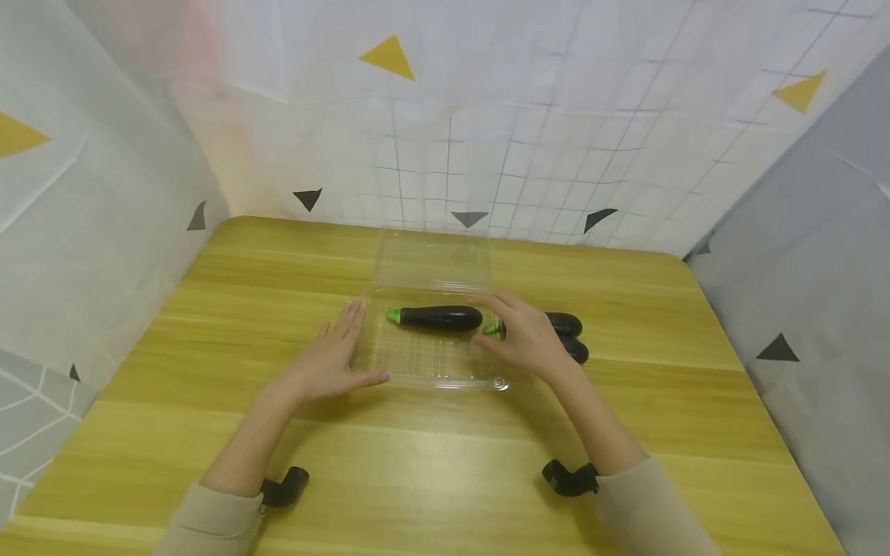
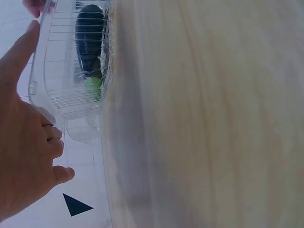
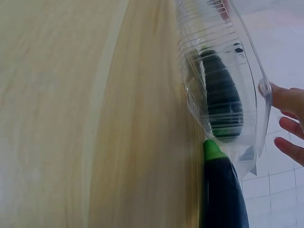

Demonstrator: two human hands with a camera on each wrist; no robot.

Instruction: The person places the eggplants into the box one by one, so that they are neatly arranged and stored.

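Observation:
A clear plastic clamshell box (image 1: 438,382) lies on the table with its lid (image 1: 431,261) folded back. Inside it, one dark eggplant (image 1: 445,317) lies lengthwise, green stem toward the left. My left hand (image 1: 323,367) is along the box's left side with fingers straight and its thumb at the front corner; the left wrist view shows the thumb at the rim. At the right rim is my right hand (image 1: 530,337), thumb and fingers spread apart, thumb touching the rim in the right wrist view. Two more eggplants, an upper one (image 1: 565,323) and a lower one (image 1: 575,350), lie right of the box, partly hidden by that hand.
The wooden table (image 1: 431,455) reaches back to a white wall covering (image 1: 334,147) with grid lines and triangles. Side coverings stand at left and right. A black camera piece (image 1: 285,488) sticks out from the left wrist, another (image 1: 570,479) from the right.

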